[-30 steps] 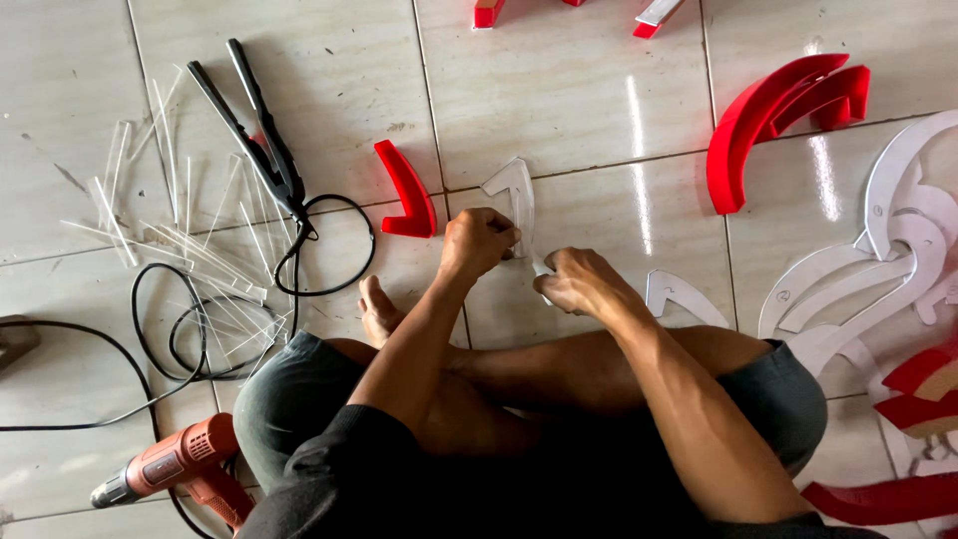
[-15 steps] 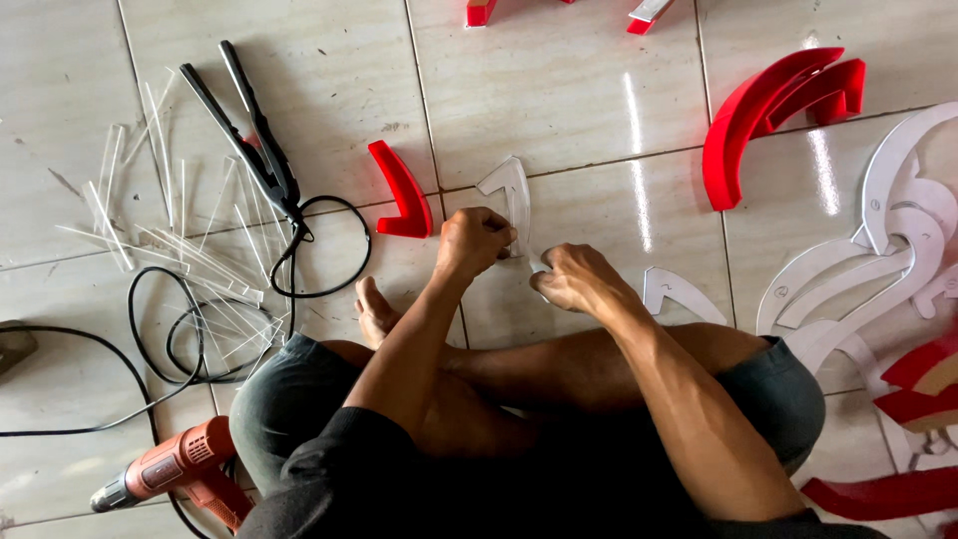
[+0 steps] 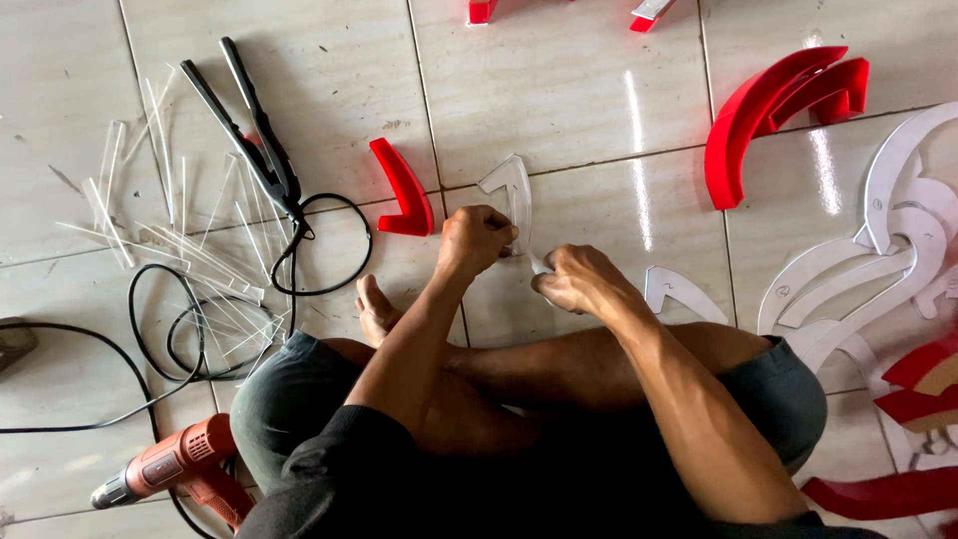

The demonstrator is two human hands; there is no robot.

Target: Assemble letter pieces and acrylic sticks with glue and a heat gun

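I sit cross-legged on a tiled floor. My left hand (image 3: pixel 475 240) is closed around the lower edge of a clear acrylic shape (image 3: pixel 509 187) that lies on the tiles in front of me. My right hand (image 3: pixel 576 279) is curled just right of it, pinching a thin clear strip (image 3: pixel 536 264) against that shape. A red curved piece (image 3: pixel 404 190) lies on the floor just left of my left hand.
A black hair-iron-like tool (image 3: pixel 249 135) with a coiled cable lies left, beside several clear strips (image 3: pixel 150 230). An orange power drill (image 3: pixel 170 469) is at lower left. Red curved pieces (image 3: pixel 768 110) and white cut-out shapes (image 3: pixel 878 250) fill the right side.
Both hands stay at the clear shape with almost no movement; the view has shifted slightly.
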